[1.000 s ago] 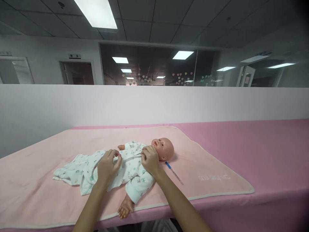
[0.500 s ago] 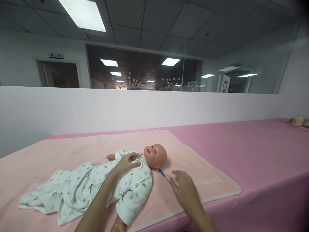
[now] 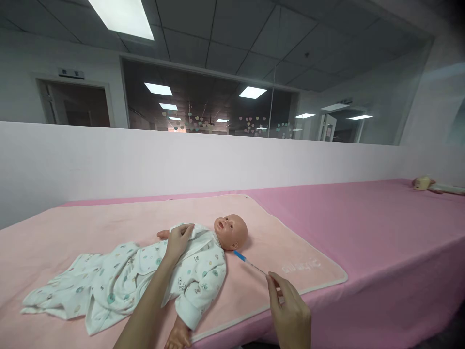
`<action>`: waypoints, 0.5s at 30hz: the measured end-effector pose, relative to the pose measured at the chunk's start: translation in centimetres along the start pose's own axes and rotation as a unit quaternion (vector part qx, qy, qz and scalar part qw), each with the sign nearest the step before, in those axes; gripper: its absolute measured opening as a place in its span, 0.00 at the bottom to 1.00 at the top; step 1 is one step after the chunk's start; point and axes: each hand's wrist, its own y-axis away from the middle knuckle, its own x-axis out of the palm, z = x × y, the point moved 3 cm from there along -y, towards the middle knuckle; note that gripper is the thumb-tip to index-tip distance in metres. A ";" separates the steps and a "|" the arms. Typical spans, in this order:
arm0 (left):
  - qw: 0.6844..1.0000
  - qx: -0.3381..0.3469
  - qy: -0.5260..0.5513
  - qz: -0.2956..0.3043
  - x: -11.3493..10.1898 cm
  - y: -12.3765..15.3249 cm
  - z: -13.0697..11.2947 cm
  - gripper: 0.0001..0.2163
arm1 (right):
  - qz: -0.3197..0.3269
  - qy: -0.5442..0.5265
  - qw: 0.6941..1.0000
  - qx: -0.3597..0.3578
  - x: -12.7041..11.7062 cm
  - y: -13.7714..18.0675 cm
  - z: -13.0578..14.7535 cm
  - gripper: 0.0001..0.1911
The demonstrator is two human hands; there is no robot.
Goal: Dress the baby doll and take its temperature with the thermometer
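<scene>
- Right hand (image 3: 289,308): thumb and fingers clamped on the near, thin end of the blue-ended stick (image 3: 253,265).
- Stick's blue end is just beside the doll's head; can't tell if it touches the blanket.
- Left hand (image 3: 178,241): on the doll's chest, fingers curled at the cloth; can't tell if they grip it.
- Doll (image 3: 203,261): on its back, head to the right, in a white printed outfit (image 3: 119,278), 1 bare hand by the near edge.
- Peach blanket (image 3: 119,223) under it, on the pink-covered desk (image 3: 327,218).
</scene>
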 end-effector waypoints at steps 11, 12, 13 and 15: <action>0.999 0.041 0.004 -0.019 0.5 -0.4 0.6 0.16 | 0.100 -0.155 0.980 -0.073 8.7 -8.3 8.1 0.09; 0.999 0.031 0.022 -0.008 0.6 -0.4 0.7 0.17 | 0.113 -0.138 0.980 -0.087 10.2 -8.5 8.4 0.09; 0.999 0.018 0.047 0.003 0.6 -0.4 0.7 0.17 | 0.132 -0.117 0.979 -0.100 11.6 -8.5 8.6 0.09; 0.993 -0.019 0.112 0.025 0.7 -0.4 0.7 0.18 | 0.181 -0.072 0.974 -0.119 14.5 -8.3 9.1 0.09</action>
